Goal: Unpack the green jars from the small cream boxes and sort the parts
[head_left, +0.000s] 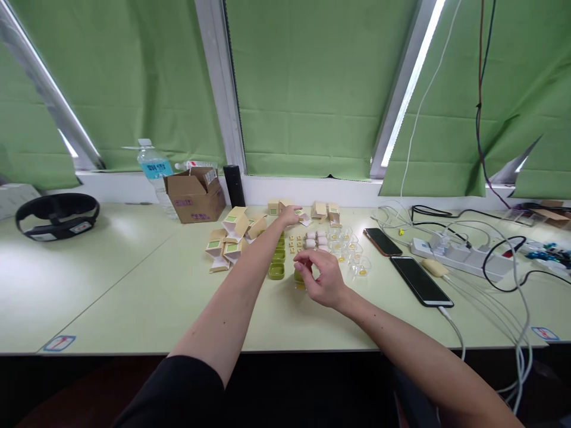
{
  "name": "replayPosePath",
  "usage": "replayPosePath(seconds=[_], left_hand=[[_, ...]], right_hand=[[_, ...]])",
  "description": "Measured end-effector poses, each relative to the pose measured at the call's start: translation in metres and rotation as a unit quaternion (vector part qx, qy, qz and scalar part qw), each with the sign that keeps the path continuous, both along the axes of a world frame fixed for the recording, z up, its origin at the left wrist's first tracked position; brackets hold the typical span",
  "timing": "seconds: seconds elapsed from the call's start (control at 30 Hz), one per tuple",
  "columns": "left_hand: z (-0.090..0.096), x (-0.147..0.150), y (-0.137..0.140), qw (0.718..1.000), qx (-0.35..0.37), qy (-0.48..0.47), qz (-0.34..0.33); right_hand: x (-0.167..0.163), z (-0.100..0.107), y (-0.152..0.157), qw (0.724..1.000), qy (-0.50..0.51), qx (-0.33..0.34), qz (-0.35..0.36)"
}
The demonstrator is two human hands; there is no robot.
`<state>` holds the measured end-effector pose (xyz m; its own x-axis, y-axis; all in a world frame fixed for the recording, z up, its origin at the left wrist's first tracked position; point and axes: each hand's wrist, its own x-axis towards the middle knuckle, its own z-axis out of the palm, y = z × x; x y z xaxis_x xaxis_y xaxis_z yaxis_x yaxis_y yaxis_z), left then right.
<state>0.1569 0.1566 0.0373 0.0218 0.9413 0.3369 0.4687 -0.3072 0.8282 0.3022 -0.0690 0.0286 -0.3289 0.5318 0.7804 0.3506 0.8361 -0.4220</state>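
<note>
My left hand (291, 215) reaches to the back of the table, its fingers bent around a small cream carton (305, 219) and partly hiding it. Nearer to me, my right hand (322, 277) is curled, thumb and index fingertips close together; anything between them is too small to make out. Just under those fingertips stands a green container (298, 277), partly covered by the hand. Left of it runs a row of green square tins (277, 271), partly behind my left forearm. Small beige pieces (292, 244), white candle-like cylinders (310, 236) and clear plastic shells (360, 267) lie in rows.
Opened cream cartons (235, 223) are heaped left of my forearm, with more cartons (318, 210) at the back. A cardboard box (196, 199) and water bottle (155, 169) stand back left. Two phones (419, 279), a power strip (461, 257) and loose cables occupy the right. A black headset (57, 215) lies far left.
</note>
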Motion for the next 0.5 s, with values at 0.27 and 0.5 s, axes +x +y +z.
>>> replayPosePath(seconds=[0.27, 0.5], left_hand=[[-0.004, -0.016, 0.007, 0.989, -0.039, 0.142, 0.001], [-0.017, 0.006, 0.013, 0.977, -0.075, 0.201, 0.014]], right_hand=[[-0.007, -0.001, 0.0, 0.999, -0.008, 0.034, 0.013], [-0.006, -0.002, 0.0, 0.999, -0.016, 0.05, 0.006]])
